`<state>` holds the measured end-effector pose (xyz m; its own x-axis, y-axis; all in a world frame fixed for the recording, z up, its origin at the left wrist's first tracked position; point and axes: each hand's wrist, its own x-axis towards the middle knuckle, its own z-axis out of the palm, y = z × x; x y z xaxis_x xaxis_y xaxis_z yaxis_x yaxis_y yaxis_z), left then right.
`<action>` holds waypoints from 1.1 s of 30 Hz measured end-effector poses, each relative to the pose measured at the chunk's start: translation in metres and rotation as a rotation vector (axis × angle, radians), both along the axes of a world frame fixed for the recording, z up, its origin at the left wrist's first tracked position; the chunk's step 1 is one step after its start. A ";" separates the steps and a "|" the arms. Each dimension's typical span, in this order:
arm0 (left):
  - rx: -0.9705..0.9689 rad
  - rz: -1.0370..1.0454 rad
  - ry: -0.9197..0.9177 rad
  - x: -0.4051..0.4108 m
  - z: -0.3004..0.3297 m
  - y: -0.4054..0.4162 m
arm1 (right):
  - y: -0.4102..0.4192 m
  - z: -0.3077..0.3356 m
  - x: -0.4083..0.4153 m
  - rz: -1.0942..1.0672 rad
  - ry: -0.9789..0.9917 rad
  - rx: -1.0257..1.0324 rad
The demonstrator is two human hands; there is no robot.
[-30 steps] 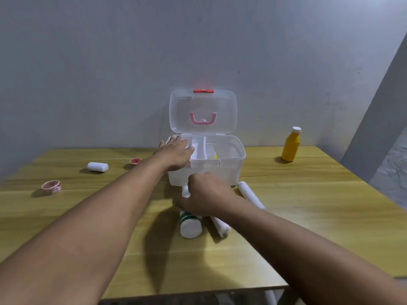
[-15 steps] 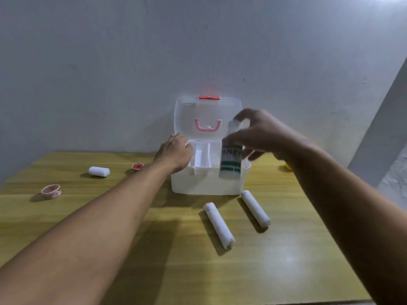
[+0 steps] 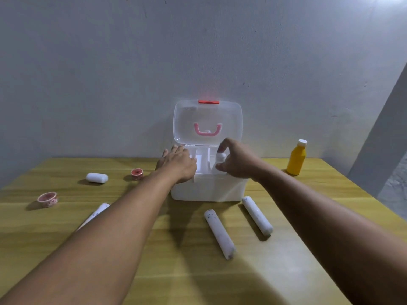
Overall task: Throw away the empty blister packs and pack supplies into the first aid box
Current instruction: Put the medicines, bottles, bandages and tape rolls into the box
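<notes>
The white first aid box [image 3: 209, 190] stands open at the table's middle, its clear lid [image 3: 208, 122] with a pink handle upright against the wall. My left hand [image 3: 179, 164] grips the box's left rim. My right hand [image 3: 236, 161] is over the right compartment, fingers curled around the white cap of a bottle [image 3: 221, 155] that is sunk into the box. Two long white rolls [image 3: 219, 233] [image 3: 257, 215] lie in front of the box. A third long roll [image 3: 94, 215] is partly hidden by my left arm. No blister packs show.
A short white roll [image 3: 97, 177] and two pink tape rolls [image 3: 47, 199] [image 3: 137, 173] lie on the left of the wooden table [image 3: 308, 205]. A yellow bottle [image 3: 296, 158] stands at the back right. A grey wall is right behind the box.
My right hand picked the green-labelled white bottle off the table, carried it over the box and lowered it into the right compartment. My left hand stayed on the box's rim.
</notes>
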<state>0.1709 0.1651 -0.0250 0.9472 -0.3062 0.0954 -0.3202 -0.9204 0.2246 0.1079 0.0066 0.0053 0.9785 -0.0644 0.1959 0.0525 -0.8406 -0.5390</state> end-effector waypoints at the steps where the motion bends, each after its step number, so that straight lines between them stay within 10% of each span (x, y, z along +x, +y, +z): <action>1: 0.009 0.001 0.004 0.001 -0.001 0.000 | -0.002 0.001 0.001 0.002 0.011 -0.004; 7: 0.031 0.005 0.002 0.001 -0.002 0.000 | -0.042 0.030 0.002 -0.040 -0.071 0.319; 10: 0.047 0.013 -0.002 0.001 -0.002 -0.001 | -0.085 0.035 0.013 -0.370 -0.370 0.060; 13: 0.056 0.012 0.002 0.001 -0.002 -0.001 | -0.131 0.021 0.019 -0.555 -0.176 -0.205; 17: 0.063 0.011 -0.001 0.001 -0.001 -0.001 | -0.169 0.001 0.018 -0.521 0.067 -0.300; 33: 0.090 0.011 0.003 0.000 -0.002 -0.001 | -0.184 -0.010 0.000 -0.510 -0.146 -0.388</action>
